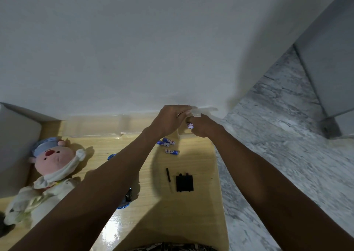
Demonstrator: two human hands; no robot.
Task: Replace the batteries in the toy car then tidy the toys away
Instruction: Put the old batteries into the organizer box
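Note:
Both hands meet at the table's far right corner by the wall. My left hand [170, 120] curls round a small translucent plastic case [198, 112]. My right hand [204, 127] pinches a battery [190, 125] just under that case; only the battery's red and white end shows. Three blue batteries [168, 145] lie loose on the wooden table [172, 218] below the hands. A black screwdriver [168, 176] and the black battery cover [184, 182] lie side by side nearer me. The blue toy car [126, 199] is mostly hidden under my left forearm.
A pink and white plush toy [55, 166] lies on the table's left side. A clear storage box [92, 126] stands against the white wall at the back. A grey cushion-like block [17, 135] is at far left. Marble floor [287, 135] runs past the table's right edge.

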